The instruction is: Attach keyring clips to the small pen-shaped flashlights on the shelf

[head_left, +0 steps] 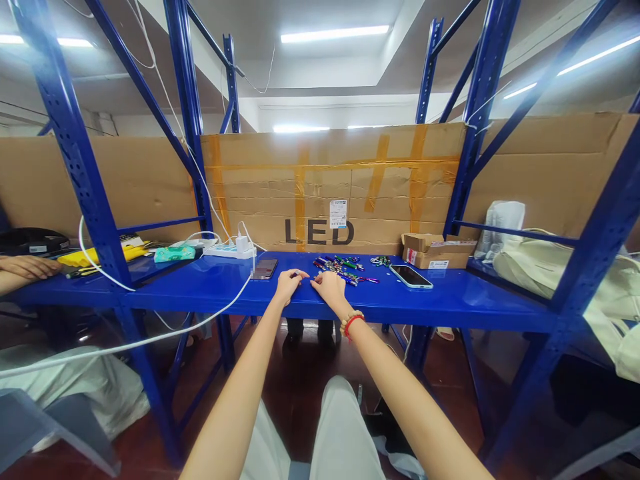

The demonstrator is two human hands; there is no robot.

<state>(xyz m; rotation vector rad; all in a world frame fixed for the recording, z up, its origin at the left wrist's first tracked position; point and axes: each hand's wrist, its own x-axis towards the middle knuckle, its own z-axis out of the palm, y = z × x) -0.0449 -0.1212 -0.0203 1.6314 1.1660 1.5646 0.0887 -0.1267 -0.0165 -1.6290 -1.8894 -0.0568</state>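
Note:
My left hand (289, 286) is closed in a pinch above the front edge of the blue shelf table (200, 283). A tiny dark or silvery thing shows at its fingertips, too small to name. My right hand (330, 289), with a beaded bracelet and a red band (355, 321) at the wrist, is also pinched closed; whatever it holds is hidden. The two hands are a short gap apart. Just behind my right hand lies a loose pile of small, shiny pieces (345, 267) in purple, green, red and silver. A smaller greenish cluster (381, 261) sits to its right.
A dark phone (265, 269) lies left of my hands, a light-cased phone (411, 277) right. Behind are a small open carton (440, 252) and a large cardboard sheet (400, 193). A power strip (230, 250) trails a white cable (200, 325). Another person's hand (30, 267) rests far left.

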